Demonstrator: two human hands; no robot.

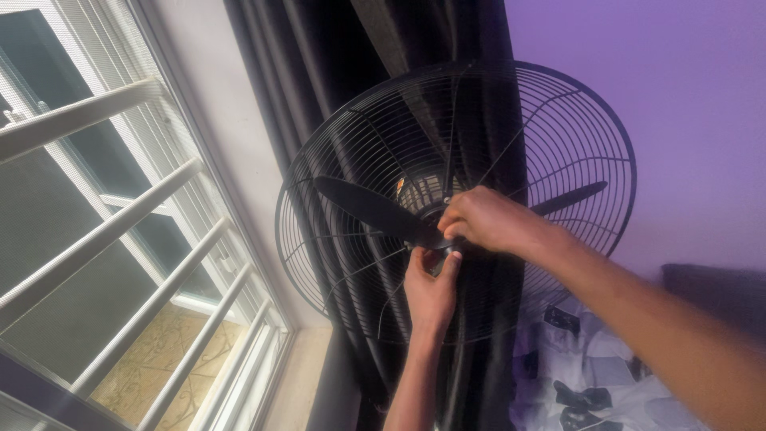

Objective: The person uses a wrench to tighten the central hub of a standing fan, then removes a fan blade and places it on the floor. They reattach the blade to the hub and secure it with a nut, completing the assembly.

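Observation:
A large black fan with a round wire rear guard (558, 120) stands before dark curtains, its front guard off. A black blade (363, 209) points left from the hub and another blade (570, 197) points right. My right hand (487, 223) reaches in from the right and closes its fingers on the hub at the fan's centre. My left hand (431, 289) comes up from below and grips the underside of the same hub, thumb and fingers wrapped around it. The hub itself is mostly hidden by both hands.
A window with white horizontal bars (120, 231) fills the left side. Dark curtains (335, 72) hang behind the fan. A purple wall (686, 88) lies to the right, with patterned fabric (590, 375) at the lower right.

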